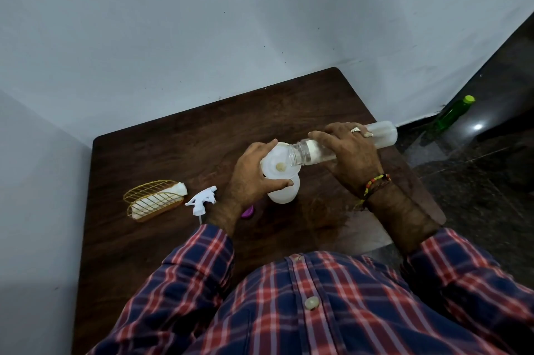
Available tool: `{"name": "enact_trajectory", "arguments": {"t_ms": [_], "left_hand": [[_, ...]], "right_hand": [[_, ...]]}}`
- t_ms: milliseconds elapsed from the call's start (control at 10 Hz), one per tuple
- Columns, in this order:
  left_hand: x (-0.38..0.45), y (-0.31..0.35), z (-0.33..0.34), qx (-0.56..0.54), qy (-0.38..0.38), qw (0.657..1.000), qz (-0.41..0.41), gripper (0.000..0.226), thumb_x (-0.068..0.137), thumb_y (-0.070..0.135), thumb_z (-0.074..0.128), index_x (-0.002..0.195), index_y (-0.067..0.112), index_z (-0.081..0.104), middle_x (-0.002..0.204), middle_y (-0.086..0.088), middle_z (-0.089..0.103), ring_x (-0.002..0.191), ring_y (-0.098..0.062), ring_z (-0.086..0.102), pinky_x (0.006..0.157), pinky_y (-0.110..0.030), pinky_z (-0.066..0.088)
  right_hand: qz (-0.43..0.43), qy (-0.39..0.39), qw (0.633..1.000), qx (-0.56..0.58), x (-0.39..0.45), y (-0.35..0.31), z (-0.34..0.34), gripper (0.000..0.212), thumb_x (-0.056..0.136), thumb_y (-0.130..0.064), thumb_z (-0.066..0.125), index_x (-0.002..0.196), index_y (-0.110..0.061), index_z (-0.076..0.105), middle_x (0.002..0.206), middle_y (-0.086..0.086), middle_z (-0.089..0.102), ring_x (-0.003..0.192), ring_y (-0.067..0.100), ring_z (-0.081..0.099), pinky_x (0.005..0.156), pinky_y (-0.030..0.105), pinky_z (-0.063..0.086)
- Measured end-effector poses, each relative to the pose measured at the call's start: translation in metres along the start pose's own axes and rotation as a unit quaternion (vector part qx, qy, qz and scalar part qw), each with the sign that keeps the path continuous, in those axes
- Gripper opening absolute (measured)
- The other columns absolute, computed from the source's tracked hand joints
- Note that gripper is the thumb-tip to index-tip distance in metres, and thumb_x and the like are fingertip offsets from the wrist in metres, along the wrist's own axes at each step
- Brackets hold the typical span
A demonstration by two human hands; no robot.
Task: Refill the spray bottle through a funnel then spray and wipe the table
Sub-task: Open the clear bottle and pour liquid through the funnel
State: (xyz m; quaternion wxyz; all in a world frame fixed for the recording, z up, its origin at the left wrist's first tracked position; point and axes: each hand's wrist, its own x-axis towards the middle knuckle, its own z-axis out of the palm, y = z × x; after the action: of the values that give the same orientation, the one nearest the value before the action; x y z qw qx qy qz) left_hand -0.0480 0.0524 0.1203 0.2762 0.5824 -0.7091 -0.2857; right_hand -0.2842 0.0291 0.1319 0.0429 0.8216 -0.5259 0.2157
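A white funnel (278,165) sits in the neck of a translucent spray bottle (284,192) standing upright on the dark wooden table (161,239). My left hand (254,178) grips the funnel and bottle together. My right hand (346,152) holds a clear water bottle (384,133) tipped almost level, its open mouth over the funnel. The white spray head (202,200) lies on the table to the left, detached. A rolled white cloth (157,203) rests in a gold wire holder (150,200) further left.
A purple object (248,213) lies partly hidden under my left wrist. The table is pushed against a pale wall at the back and left. A green bottle (453,113) stands on the dark floor at the right.
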Motion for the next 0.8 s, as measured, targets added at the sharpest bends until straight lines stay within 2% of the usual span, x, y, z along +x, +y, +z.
{"name": "enact_trajectory", "arguments": {"t_ms": [300,400,600,800], "left_hand": [[-0.0004,0.0011,0.0003,0.002,-0.001,1.0,-0.001,0.096,0.061,0.038,0.091,0.144,0.017,0.048,0.13,0.002,0.052,0.115,-0.009,0.049,0.095,-0.021,0.04],[-0.0007,0.001,0.0004,0.001,0.002,1.0,0.0,0.095,0.061,0.038,0.092,0.143,0.017,0.048,0.129,0.002,0.053,0.113,-0.006,0.049,0.093,-0.015,0.038],[-0.0009,0.0015,-0.0002,0.001,0.002,1.0,0.004,0.096,0.06,0.039,0.092,0.143,0.016,0.049,0.129,0.001,0.054,0.115,-0.01,0.051,0.097,-0.025,0.044],[-0.0015,0.0028,-0.0006,0.002,0.001,1.0,0.002,0.097,0.061,0.038,0.092,0.144,0.016,0.048,0.129,0.001,0.053,0.113,-0.009,0.05,0.096,-0.023,0.042]], "right_hand": [[-0.004,0.007,1.0,0.002,-0.0002,-0.0008,-0.0017,0.057,0.065,-0.008,0.081,0.118,-0.021,0.067,0.107,0.007,0.066,0.099,0.031,0.063,0.089,0.049,0.047],[-0.006,0.009,1.0,0.005,0.0002,-0.0011,-0.0021,0.056,0.065,-0.007,0.079,0.118,-0.021,0.067,0.107,0.007,0.066,0.097,0.032,0.063,0.088,0.048,0.048],[-0.002,0.008,1.0,-0.003,0.0011,-0.0011,-0.0011,0.059,0.063,-0.005,0.08,0.117,-0.022,0.067,0.107,0.005,0.066,0.099,0.031,0.063,0.089,0.047,0.046],[0.001,-0.003,1.0,-0.003,0.0014,-0.0006,0.0006,0.058,0.065,-0.006,0.079,0.12,-0.023,0.066,0.108,0.005,0.065,0.101,0.03,0.062,0.092,0.049,0.046]]}}
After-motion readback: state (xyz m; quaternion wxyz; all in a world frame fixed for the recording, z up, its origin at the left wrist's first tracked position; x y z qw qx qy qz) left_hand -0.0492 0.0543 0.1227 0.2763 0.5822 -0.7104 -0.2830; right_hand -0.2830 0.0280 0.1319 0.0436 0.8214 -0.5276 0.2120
